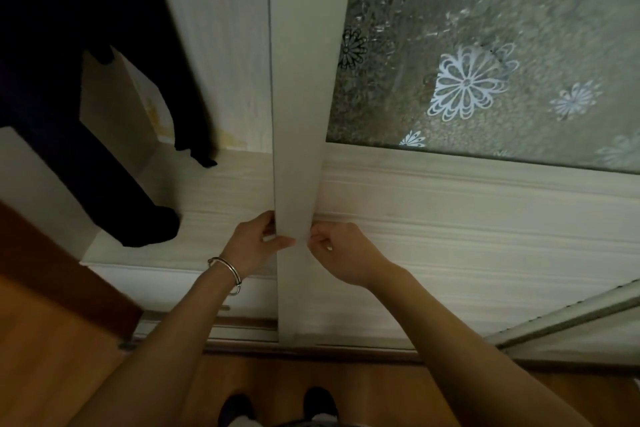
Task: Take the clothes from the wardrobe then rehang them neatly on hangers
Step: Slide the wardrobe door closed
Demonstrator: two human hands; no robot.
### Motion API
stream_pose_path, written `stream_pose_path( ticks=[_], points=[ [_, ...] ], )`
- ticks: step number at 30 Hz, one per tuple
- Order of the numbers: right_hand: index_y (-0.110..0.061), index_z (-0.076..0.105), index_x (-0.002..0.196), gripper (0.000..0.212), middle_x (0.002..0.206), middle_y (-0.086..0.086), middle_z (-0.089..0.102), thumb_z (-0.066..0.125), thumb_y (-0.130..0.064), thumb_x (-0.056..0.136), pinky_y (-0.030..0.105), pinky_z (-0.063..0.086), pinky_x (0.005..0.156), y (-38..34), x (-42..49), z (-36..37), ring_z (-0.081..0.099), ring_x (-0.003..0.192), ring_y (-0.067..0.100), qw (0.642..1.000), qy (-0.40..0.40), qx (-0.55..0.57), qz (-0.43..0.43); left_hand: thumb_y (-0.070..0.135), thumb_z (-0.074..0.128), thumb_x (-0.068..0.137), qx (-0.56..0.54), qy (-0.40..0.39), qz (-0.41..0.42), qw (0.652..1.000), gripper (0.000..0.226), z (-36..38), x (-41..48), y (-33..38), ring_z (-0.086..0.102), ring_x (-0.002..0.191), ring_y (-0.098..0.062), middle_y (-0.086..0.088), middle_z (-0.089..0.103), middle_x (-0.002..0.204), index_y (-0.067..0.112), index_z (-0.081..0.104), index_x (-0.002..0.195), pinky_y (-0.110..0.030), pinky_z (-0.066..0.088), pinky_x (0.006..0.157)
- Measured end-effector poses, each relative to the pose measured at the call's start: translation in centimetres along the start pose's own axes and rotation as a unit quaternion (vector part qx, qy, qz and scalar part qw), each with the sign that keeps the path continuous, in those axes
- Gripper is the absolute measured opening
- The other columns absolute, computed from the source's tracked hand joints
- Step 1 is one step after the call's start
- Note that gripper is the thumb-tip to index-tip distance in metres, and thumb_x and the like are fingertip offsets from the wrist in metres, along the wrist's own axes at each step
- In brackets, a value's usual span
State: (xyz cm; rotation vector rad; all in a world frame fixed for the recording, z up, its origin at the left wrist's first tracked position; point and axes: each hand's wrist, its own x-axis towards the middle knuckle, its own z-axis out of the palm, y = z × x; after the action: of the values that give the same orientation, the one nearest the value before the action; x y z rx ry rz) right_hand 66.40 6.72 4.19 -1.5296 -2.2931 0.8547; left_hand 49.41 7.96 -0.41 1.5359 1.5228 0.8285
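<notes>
Dark clothes hang in the open left bay of the wardrobe, hems low, near its pale floor, well left of both hands. Left hand grips the left edge of the door stile, thumb laid across the front and fingers curled behind; right hand is at the stile's right side, fingers curled tight together and pressed against it, though the exact pinch is blurred. Metal bracelet on the left wrist; frosted glass panel with white flower motifs to the right; wooden floor below; dark shoes at the bottom edge.
</notes>
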Motion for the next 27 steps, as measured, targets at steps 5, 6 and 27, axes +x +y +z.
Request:
stream_pose_path(
  ticks=[5,6,27],
  points=[
    [-0.007,0.051,0.073,0.024,0.080,0.011,0.060,0.044,-0.019,0.093,0.030,0.042,0.068,-4.9,2.9,1.4,0.053,0.075,0.023,0.996,-0.047,-0.076,-0.021,0.012,0.070,0.077,0.003,-0.010,-0.004,1.000,0.046,-5.2,-0.2,-2.7,0.056,0.100,-0.009,-0.008,0.063,0.118,0.007,0.054,0.120,0.005,0.041,0.069],
    [-0.006,0.054,0.075,0.025,0.085,0.012,0.064,0.045,-0.021,0.093,0.030,0.046,0.071,-6.1,3.5,1.4,0.056,0.078,0.024,0.994,-0.043,-0.096,-0.029,0.012,0.070,0.077,0.005,-0.014,-0.005,1.000,0.047,-6.2,-0.2,-3.4,0.057,0.102,-0.011,-0.008,0.063,0.119,0.008,0.053,0.120,0.001,0.042,0.075],
    [-0.010,0.012,0.148,0.059,0.146,0.008,0.031,0.038,-0.025,0.097,0.036,0.048,0.091,-26.7,10.5,3.2,0.055,0.113,0.027,0.951,0.056,-0.159,-0.258,0.018,0.061,0.085,0.013,0.186,-0.061,0.981,0.051,-21.5,-5.4,-8.5,0.050,0.098,-0.006,0.007,0.052,0.114,0.014,0.040,0.131,-0.012,0.038,0.080]
  ],
)
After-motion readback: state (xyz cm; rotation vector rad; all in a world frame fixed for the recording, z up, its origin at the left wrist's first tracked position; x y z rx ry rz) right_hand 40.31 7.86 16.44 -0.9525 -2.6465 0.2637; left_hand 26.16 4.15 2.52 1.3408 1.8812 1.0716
